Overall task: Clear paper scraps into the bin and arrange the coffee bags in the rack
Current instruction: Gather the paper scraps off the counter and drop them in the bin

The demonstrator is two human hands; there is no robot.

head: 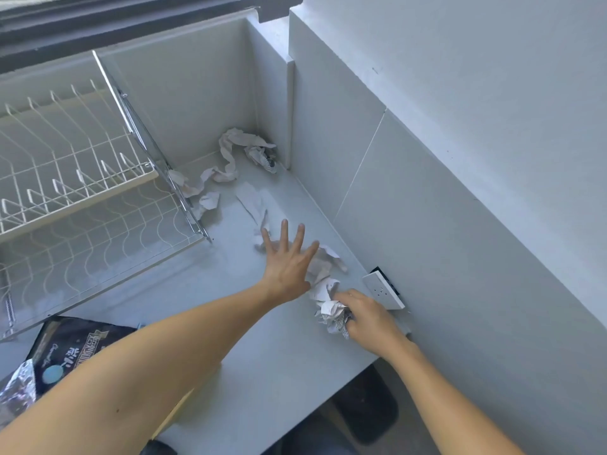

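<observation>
My left hand point(286, 257) is spread open, fingers apart, hovering over flat paper scraps point(323, 261) near the right wall. My right hand point(368, 315) is closed around a crumpled wad of paper point(331, 318) at the counter's right edge. More crumpled scraps point(244, 149) lie in the far corner, with smaller pieces point(207, 200) beside the rack's foot. A white wire rack point(75, 178) stands at the left. A dark coffee bag point(70, 349) lies at the lower left, partly hidden by my left forearm.
The white counter point(262, 372) ends at the lower right, where a dark bin-like shape point(364, 412) shows on the floor below. A white wall socket point(384, 290) sits on the right wall by my right hand. A window frame point(98, 24) runs along the back.
</observation>
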